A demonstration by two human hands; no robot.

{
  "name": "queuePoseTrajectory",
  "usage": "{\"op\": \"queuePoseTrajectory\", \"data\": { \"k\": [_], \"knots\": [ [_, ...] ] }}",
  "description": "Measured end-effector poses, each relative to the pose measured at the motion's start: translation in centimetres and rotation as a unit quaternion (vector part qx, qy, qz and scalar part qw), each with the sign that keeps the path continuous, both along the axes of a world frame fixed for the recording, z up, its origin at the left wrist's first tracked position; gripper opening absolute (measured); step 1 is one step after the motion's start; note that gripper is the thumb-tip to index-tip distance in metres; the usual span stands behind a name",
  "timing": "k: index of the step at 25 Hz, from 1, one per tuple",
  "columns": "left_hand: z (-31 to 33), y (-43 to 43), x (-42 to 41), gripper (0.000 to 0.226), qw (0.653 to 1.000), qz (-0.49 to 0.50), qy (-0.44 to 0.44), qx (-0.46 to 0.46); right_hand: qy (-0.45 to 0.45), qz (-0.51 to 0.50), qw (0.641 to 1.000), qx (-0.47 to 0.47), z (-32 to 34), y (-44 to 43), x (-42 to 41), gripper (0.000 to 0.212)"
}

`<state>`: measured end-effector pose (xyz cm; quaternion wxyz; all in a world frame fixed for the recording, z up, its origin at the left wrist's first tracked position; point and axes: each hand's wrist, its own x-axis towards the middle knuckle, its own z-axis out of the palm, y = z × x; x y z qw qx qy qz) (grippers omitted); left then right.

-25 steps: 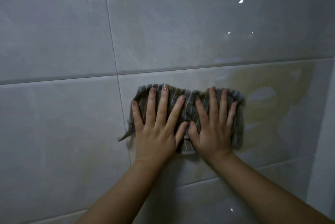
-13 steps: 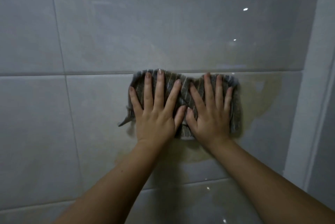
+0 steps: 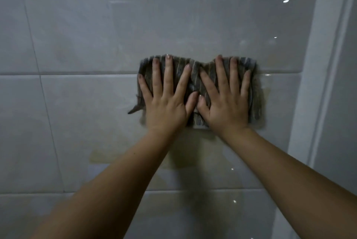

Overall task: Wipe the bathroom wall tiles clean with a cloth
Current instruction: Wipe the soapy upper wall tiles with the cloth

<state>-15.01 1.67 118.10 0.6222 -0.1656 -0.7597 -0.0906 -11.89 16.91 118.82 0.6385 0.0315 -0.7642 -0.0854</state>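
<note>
Both hands lie flat and spread wide on a striped grey cloth [image 3: 199, 84], pressing it against the wall tiles [image 3: 96, 35]; neither hand closes around anything. The left hand [image 3: 166, 101] has its fingers fanned toward 12 o'clock, the thumb angled toward 1 o'clock. The right hand [image 3: 225, 103] mirrors it, its thumb tip just beside the left thumb at the middle of the cloth.

Compared with a second ago, the cloth and hands sit higher on the wall: then the cloth lay wholly below the horizontal grout line [image 3: 67, 74], now its top edge crosses above that line. The view has also swung toward 3 o'clock, bringing a pale vertical corner strip [image 3: 316, 64] into sight.

The cloth lies under both palms, poking out at 9 o'clock of the left hand with a loose corner hanging, and at 3 o'clock of the right hand. A yellowish wet smear [image 3: 108, 153] shows on the tile at 6 to 7 o'clock of the hands.
</note>
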Motion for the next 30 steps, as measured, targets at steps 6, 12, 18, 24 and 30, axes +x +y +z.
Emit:
{"op": "queuePoseTrajectory", "data": {
  "k": [6, 12, 18, 24, 30],
  "knots": [
    [-7.0, 1.3, 0.5, 0.06, 0.997, -0.007, 0.001, -0.072, -0.017, -0.014, 1.0, -0.008, -7.5, 1.8, 0.6, 0.065],
    [-3.2, 3.3, 0.5, 0.061, 0.998, -0.021, 0.018, -0.049, -0.023, -0.01, 0.999, 0.025, -2.6, 3.7, 1.0, 0.068],
    [0.7, 8.1, 1.3, 0.059, 0.998, -0.056, 0.015, -0.022, 0.005, -0.037, 0.999, -0.035, -0.1, 7.5, 1.4, 0.063],
    [-5.3, 6.6, 1.6, 0.057, 0.995, -0.065, 0.024, -0.074, 0.002, -0.036, 0.995, -0.089, -7.3, 6.1, 1.4, 0.062],
    [-7.9, 1.4, 0.8, 0.054, 0.996, -0.034, 0.02, -0.083, -0.004, -0.02, 0.997, -0.079, -10.2, 0.7, 0.4, 0.061]
  ]
}}
